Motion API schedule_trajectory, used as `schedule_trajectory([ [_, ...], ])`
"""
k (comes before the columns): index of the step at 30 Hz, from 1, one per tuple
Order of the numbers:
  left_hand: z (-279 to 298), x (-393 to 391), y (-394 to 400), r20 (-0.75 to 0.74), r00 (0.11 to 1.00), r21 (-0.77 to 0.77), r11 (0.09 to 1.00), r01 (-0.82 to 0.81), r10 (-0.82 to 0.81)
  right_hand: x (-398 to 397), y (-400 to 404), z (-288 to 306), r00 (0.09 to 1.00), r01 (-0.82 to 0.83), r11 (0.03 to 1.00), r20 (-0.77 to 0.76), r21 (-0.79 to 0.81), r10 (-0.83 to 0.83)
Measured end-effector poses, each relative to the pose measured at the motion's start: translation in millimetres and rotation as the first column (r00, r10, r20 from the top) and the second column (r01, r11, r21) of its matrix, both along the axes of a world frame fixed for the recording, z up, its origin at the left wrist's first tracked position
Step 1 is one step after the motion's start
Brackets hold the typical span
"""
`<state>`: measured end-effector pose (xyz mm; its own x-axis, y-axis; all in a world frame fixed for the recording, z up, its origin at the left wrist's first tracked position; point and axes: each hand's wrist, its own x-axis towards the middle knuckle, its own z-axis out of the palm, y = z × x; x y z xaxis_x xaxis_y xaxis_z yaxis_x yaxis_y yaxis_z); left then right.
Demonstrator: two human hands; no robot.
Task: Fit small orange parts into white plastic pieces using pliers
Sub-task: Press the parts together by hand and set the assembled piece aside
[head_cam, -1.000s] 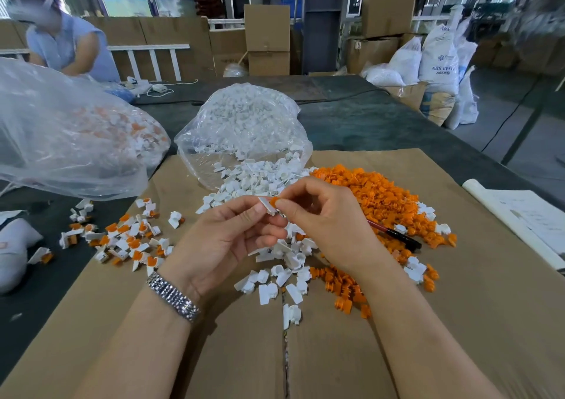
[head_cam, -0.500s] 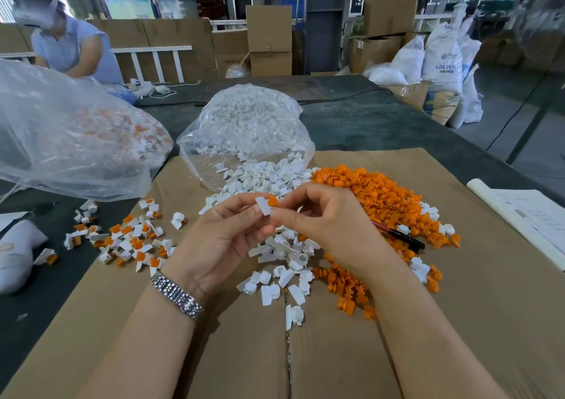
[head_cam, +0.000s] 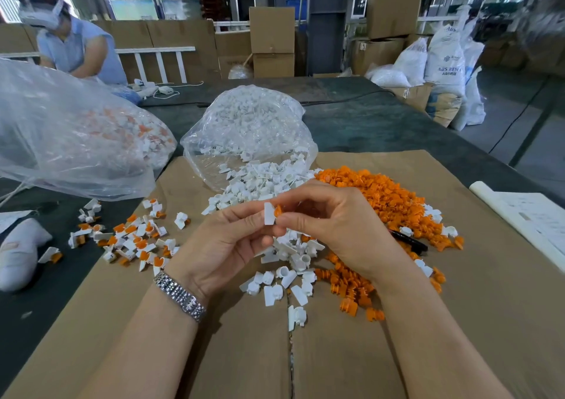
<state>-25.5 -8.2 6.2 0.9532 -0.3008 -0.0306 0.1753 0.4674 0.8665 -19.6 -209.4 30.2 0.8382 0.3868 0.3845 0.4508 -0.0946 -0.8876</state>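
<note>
My left hand (head_cam: 226, 239) pinches a small white plastic piece (head_cam: 269, 214) between thumb and fingers above the cardboard. My right hand (head_cam: 336, 230) pinches a small orange part (head_cam: 278, 210) against that white piece. Loose white pieces (head_cam: 287, 264) lie under my hands, and a heap of orange parts (head_cam: 385, 197) spreads to the right. Black-handled pliers (head_cam: 409, 241) lie on the cardboard behind my right hand, partly hidden by it. Fitted white-and-orange pieces (head_cam: 131, 239) are scattered at the left.
A clear bag of white pieces (head_cam: 244, 123) lies open at the centre back. A larger clear bag (head_cam: 61, 135) sits at the left. A white roll with papers (head_cam: 519, 215) lies at the right edge. Another person (head_cam: 73, 50) works at the far left.
Both hands have risen slightly and moved closer together, the orange part now pressed against the white piece. Nothing on the table has moved.
</note>
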Motion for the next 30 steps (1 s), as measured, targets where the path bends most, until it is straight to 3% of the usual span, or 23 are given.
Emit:
schedule_trajectory([
  [12,1.8,-0.5,0.7,-0.009,0.999,0.013,0.999,-0.052,0.052,2.2,-0.9,-1.6,1.0,0.0,1.0,-0.006,-0.019,0.0],
  [23,6.5,-4.2,0.7,0.048,0.995,0.065,0.994,-0.087,0.084,3.0,3.1,-6.9,0.972,0.167,0.969,0.196,-0.184,-0.13],
  [30,6.6,-5.4,-2.9,0.094,0.977,0.199,0.959,-0.204,0.189,1.5,7.7,-8.6,0.949,0.216,0.949,0.277,-0.227,-0.15],
])
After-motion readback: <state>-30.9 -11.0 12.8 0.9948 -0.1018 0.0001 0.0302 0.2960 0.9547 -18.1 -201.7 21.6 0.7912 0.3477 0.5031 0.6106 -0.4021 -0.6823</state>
